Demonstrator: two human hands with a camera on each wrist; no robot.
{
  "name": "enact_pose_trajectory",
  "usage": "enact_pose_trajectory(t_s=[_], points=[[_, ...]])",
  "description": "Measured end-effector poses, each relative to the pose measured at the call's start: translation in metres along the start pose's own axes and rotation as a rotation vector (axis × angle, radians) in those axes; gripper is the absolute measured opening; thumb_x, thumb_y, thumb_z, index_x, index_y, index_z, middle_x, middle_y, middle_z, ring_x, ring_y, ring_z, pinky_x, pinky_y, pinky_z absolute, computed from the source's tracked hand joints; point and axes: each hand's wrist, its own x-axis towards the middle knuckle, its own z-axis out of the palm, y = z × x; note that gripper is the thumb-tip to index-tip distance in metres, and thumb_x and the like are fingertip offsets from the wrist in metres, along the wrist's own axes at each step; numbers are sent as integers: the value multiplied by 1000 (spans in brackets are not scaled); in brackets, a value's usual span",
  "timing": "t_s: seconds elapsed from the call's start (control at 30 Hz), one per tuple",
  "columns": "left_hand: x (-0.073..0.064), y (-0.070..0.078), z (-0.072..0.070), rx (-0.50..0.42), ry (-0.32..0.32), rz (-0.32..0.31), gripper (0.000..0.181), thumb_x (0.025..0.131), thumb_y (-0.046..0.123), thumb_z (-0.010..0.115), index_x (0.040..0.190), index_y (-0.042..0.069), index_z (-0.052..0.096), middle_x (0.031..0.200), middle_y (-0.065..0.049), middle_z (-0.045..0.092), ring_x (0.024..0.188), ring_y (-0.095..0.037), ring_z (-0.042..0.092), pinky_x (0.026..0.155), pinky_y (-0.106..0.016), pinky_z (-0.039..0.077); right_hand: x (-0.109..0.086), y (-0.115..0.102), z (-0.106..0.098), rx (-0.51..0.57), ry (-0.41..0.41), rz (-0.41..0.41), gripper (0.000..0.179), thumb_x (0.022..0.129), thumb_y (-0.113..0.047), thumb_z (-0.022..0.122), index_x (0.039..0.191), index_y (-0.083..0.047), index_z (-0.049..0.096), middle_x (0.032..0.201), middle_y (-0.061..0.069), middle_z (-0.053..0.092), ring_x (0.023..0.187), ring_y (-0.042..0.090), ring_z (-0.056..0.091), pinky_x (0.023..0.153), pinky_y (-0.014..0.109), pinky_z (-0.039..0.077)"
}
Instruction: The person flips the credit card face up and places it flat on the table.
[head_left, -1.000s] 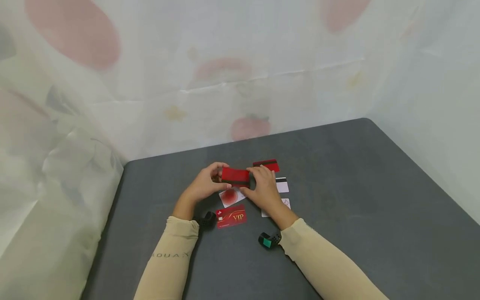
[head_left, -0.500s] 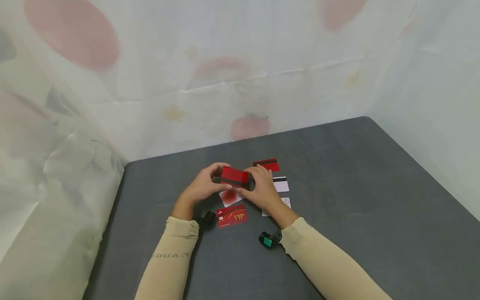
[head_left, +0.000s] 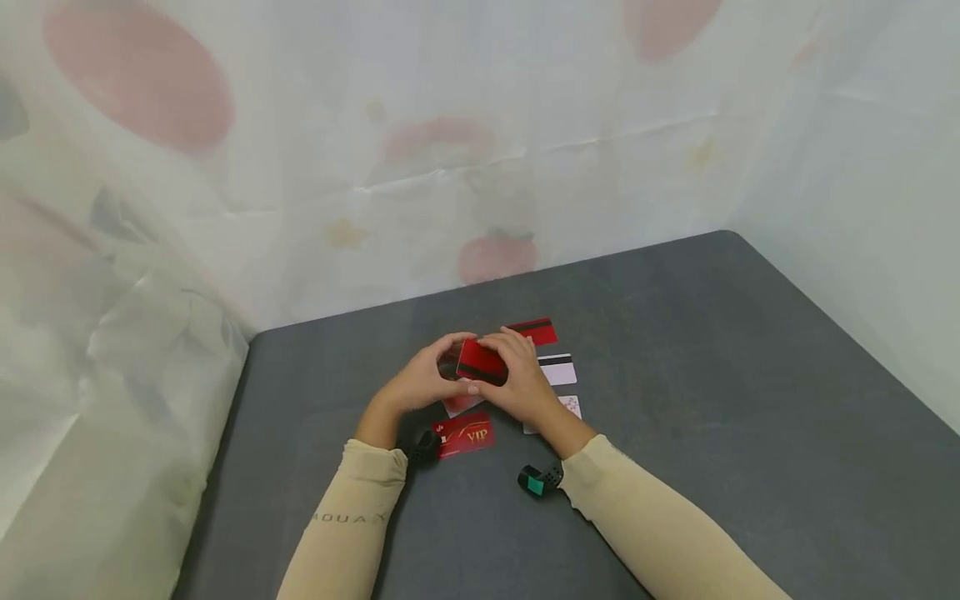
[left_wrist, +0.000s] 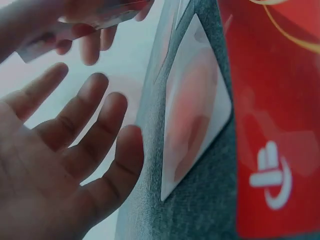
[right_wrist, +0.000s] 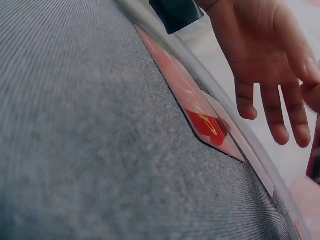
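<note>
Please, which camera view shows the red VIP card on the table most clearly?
The head view: the red VIP card appears nearly whole, its gold lettering readable. The left wrist view shows only a close, cut-off part with a white logo; the right wrist view shows it at a flat slant, lettering hard to read.

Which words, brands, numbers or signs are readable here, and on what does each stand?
"VIP": on the gold-patterned red card.
"AQUA X": on the left sleeve; edges curve away.
White logo, no letters: the VIP card's corner.
Pink marks on the lower right white card: too small.
</note>
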Motion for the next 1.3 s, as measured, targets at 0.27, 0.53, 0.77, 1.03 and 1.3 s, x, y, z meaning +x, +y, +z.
enact_pose_trajectory(t_s=[0.27, 0.53, 0.77, 1.03, 1.3], points=[[-1, 1, 8, -98, -149, 7, 55, 84, 18, 79, 132, 16, 53, 91, -12, 64, 62, -43, 59, 63, -50, 57, -2, -6, 0, 149, 39, -48, 61, 82, -34, 79, 134, -16, 54, 136, 2, 56, 143, 30, 33, 113, 57, 32], [2, 1, 14, -87, -140, 55, 45, 85, 14, 76, 126, 10, 56, 95, -10, 63, 60, -40, 55, 59, -47, 55, -4, -7, 1, 216, 66, -76, 64, 87, -59, 64, 135, -18, 53, 141, 4, 53, 143, 28, 33, 111, 58, 33], [0, -1, 10, -53, -39, 8, 55, 85, 19, 76, 133, 9, 52, 132, -11, 58, 111, -29, 62, 86, -43, 56, -4, -8, 0, 245, 75, -52, 67, 89, -49, 66, 142, -14, 46, 142, 7, 48, 136, 24, 39, 110, 57, 35], [-2, -6, 3, 0, 105, -19, 55, 82, 22, 78, 131, 18, 52, 130, -5, 57, 124, -30, 54, 97, -49, 51, -4, -8, -1, 210, 104, 30, 72, 90, -34, 67, 152, -19, 34, 147, 8, 43, 132, 26, 41, 105, 58, 42], [-2, -13, -5, -47, 184, -11, 56, 83, 21, 80, 130, 15, 51, 130, -6, 56, 125, -32, 54, 95, -49, 52, -2, -4, 0, 203, 101, 142, 75, 89, -32, 71, 152, -18, 34, 145, 8, 44, 130, 25, 41, 103, 57, 43]])
